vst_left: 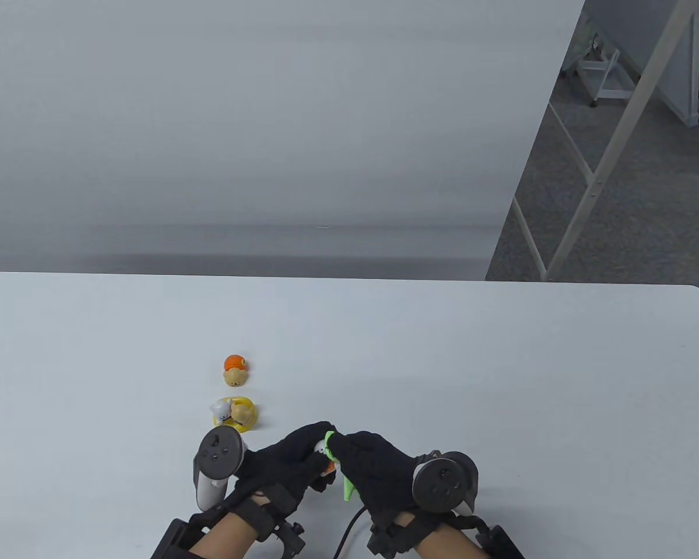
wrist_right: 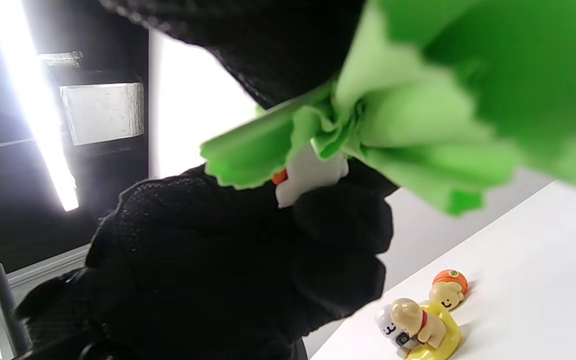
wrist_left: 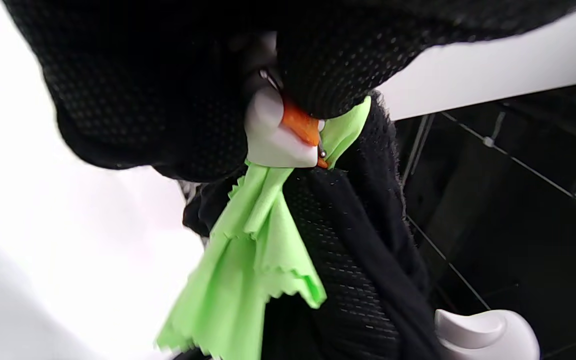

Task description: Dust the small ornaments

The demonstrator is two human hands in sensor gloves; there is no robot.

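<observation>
Near the front edge of the white table [vst_left: 501, 378], the two gloved hands meet above its surface. The left hand [vst_left: 279, 466] grips a small white ornament with an orange part [wrist_left: 278, 135], its fingers [wrist_left: 158, 100] wrapped closely around it so that only a little of the figure shows. The right hand [vst_left: 373, 471] holds a bright green cloth with a zigzag edge [wrist_left: 253, 260], bunched in a tight grip and touching the ornament; the loose end of the cloth hangs down below the fingers.

Two more ornaments stand on the table just beyond the left hand, to the left of centre. The nearer one is a yellow ring carrying a tan puppy and a small white figure [vst_left: 235, 413]. Just behind it, a little farther away and not touching it, sits a tan puppy head with an orange cap [vst_left: 235, 371].

A grey tracker [vst_left: 216, 463] sits on the back of the left hand, and another [vst_left: 442, 480] on the right.
</observation>
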